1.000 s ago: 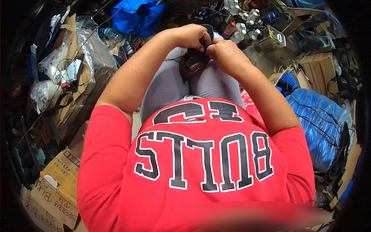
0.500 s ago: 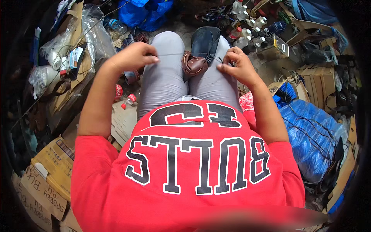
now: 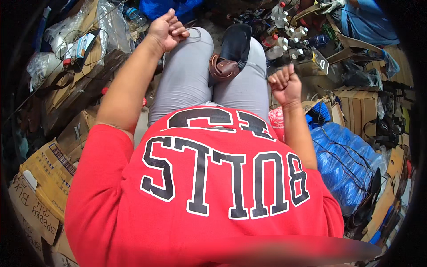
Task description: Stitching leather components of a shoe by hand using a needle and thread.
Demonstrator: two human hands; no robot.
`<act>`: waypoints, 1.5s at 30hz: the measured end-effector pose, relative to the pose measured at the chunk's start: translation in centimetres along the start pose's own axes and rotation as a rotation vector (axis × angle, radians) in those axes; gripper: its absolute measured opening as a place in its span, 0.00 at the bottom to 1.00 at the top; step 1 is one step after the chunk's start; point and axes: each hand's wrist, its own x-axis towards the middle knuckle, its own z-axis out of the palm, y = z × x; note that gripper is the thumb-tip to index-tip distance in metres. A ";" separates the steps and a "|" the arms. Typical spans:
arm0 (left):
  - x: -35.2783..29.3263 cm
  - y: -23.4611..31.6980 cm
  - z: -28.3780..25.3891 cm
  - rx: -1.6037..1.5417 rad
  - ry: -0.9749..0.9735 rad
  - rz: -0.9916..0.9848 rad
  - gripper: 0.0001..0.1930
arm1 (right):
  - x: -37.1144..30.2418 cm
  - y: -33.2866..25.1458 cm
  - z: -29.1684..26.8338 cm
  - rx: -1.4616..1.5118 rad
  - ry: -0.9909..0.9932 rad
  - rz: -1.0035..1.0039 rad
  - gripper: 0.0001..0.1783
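Observation:
A shoe is wedged between my grey-trousered knees, its dark sole (image 3: 235, 46) tilted up and its brown leather upper (image 3: 223, 67) toward me. My left hand (image 3: 168, 32) is raised beyond the left knee, fingers curled closed on a dark thread (image 3: 195, 30) that loops over that knee. On the other side, my right hand (image 3: 285, 84) is closed beside the right thigh. A faint stretch of thread runs from near the shoe to its fingers, blurred where it meets them.
Plastic bottles (image 3: 280, 49) stand beyond the right knee. A blue plastic-wrapped bundle (image 3: 342, 164) lies at right, cardboard boxes (image 3: 356, 109) behind it. Flattened cardboard (image 3: 49, 173) and clear plastic bags (image 3: 113, 33) crowd the left; a blue bag (image 3: 171, 9) lies at the far side.
My hands have moved apart: the left up and away, the right outward and slightly down. The thread that ran across above the knees now loops near the left hand.

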 end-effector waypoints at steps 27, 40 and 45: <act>3.6 -7.2 7.7 1.737 -0.533 0.411 0.18 | -3.8 -2.5 8.9 -1.575 -0.329 -0.324 0.12; 3.8 -5.1 8.6 1.531 -0.809 0.024 0.13 | -1.7 -1.0 7.9 -1.793 -0.275 -0.524 0.08; 4.1 -5.2 8.3 1.542 -0.775 -0.002 0.13 | -1.8 -1.0 8.8 -1.900 -0.272 -0.540 0.08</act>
